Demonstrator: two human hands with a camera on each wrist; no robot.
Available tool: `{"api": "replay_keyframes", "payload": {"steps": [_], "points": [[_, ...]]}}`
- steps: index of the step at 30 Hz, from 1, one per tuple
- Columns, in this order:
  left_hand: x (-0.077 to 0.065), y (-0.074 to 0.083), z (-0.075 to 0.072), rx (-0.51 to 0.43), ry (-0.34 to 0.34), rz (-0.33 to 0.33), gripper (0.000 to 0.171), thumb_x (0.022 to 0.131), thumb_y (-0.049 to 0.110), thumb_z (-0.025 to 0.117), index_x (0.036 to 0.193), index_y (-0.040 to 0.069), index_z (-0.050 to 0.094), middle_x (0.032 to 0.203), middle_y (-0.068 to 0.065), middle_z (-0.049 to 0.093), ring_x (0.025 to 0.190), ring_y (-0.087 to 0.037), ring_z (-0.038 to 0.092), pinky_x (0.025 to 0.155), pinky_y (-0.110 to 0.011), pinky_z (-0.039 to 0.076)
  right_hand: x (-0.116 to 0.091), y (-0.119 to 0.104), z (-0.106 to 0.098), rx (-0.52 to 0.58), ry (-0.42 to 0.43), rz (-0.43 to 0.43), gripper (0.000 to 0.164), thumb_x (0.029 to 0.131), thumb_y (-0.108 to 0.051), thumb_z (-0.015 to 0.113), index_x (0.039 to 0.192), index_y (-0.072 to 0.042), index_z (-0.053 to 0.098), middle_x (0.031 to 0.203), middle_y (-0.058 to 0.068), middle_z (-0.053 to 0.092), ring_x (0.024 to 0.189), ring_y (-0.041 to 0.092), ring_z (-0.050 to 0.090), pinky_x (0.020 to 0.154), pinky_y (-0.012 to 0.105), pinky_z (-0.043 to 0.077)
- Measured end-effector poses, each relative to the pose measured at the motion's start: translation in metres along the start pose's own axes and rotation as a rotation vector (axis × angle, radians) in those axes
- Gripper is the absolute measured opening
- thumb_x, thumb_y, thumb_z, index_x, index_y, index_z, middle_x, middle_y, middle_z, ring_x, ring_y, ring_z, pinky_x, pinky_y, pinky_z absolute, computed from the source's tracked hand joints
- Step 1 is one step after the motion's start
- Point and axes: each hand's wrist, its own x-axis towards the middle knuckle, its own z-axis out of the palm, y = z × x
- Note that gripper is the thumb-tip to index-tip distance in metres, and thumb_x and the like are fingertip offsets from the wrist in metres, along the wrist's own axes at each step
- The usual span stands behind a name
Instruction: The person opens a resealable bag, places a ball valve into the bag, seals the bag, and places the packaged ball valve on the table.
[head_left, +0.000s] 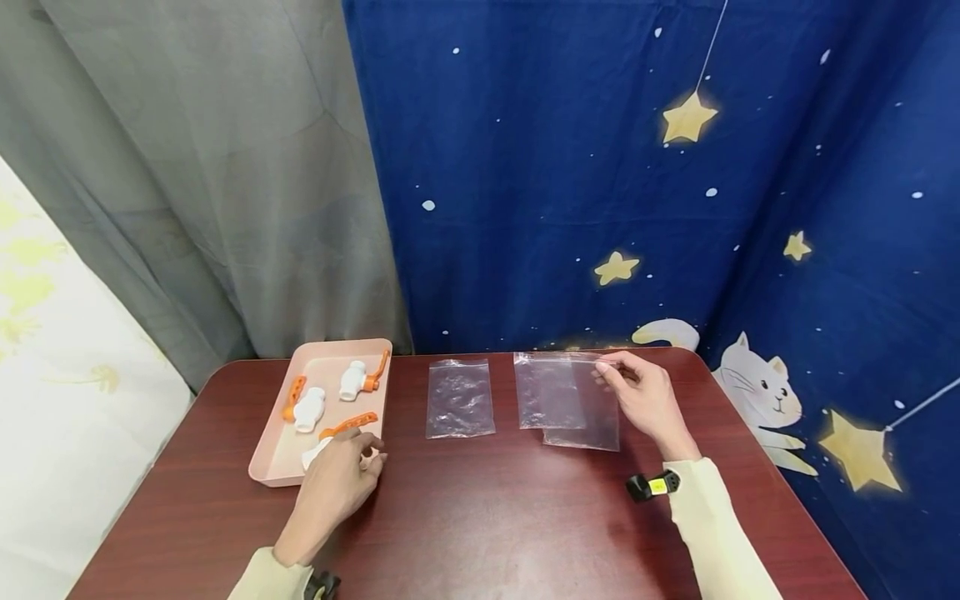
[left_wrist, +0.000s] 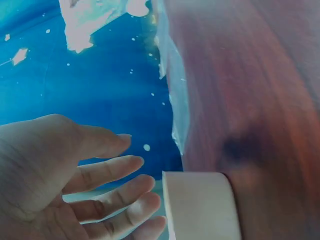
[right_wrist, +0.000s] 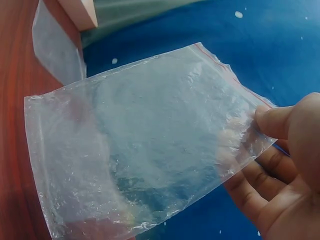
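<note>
My right hand (head_left: 643, 400) pinches a clear zip bag (right_wrist: 150, 145) by a corner at its red-lined zip edge, between thumb and fingers. In the head view this bag overlaps a second clear bag (head_left: 536, 400) on the table. Over the near right side of a pink tray (head_left: 272, 450) hovers my left hand (head_left: 341, 477), its fingers loosely bent and holding nothing in the left wrist view. The tray holds white plastic valves with orange handles: one at the left (head_left: 309, 410), one at the back right (head_left: 352, 380), and a third valve (head_left: 352, 425) partly hidden behind my left hand.
Another clear zip bag (head_left: 460, 400) lies flat between the tray and the right-hand bags. All stand on a dark red-brown wooden table (head_left: 487, 525). A grey curtain (head_left: 300, 208) and a blue star-patterned curtain (head_left: 525, 167) hang right behind the table's far edge.
</note>
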Motion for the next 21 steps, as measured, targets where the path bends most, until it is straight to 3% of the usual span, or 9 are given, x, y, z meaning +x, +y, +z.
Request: {"api": "replay_keyframes", "payload": {"steps": [6, 12, 15, 21], "points": [[0.011, 0.015, 0.002, -0.039, 0.076, 0.1, 0.018, 0.091, 0.026, 0.077, 0.099, 0.01, 0.075, 0.091, -0.008, 0.067, 0.078, -0.021, 0.061, 0.067, -0.037, 0.052, 0.001, -0.015, 0.016, 0.03, -0.04, -0.032, 0.018, 0.099, -0.028, 0.069, 0.106, -0.012, 0.075, 0.09, 0.011, 0.076, 0.079, 0.013, 0.072, 0.07, 0.02, 0.058], [0.029, 0.041, -0.004, -0.092, 0.103, 0.184, 0.033, 0.093, 0.03, 0.075, 0.115, 0.006, 0.071, 0.105, -0.009, 0.068, 0.098, -0.025, 0.065, 0.086, -0.043, 0.058, 0.0, -0.031, 0.028, 0.043, -0.096, -0.068, 0.019, 0.099, -0.026, 0.069, 0.109, -0.01, 0.075, 0.092, 0.015, 0.076, 0.077, 0.008, 0.071, 0.07, 0.018, 0.055], [0.037, 0.057, -0.008, -0.141, 0.131, 0.236, 0.036, 0.093, 0.029, 0.075, 0.12, 0.006, 0.07, 0.108, -0.008, 0.068, 0.103, -0.025, 0.065, 0.093, -0.044, 0.056, -0.001, -0.04, 0.034, 0.044, -0.142, -0.09, 0.016, 0.099, -0.026, 0.069, 0.106, -0.013, 0.075, 0.092, 0.009, 0.076, 0.079, 0.007, 0.069, 0.072, 0.02, 0.056], [0.045, 0.087, -0.016, -0.276, 0.172, 0.311, 0.038, 0.093, 0.029, 0.076, 0.125, 0.01, 0.067, 0.112, -0.006, 0.067, 0.104, -0.02, 0.064, 0.094, -0.041, 0.055, -0.001, -0.053, 0.045, 0.03, -0.206, -0.15, 0.01, 0.099, -0.028, 0.069, 0.102, -0.022, 0.076, 0.086, 0.004, 0.072, 0.071, 0.014, 0.061, 0.063, 0.025, 0.05]]}}
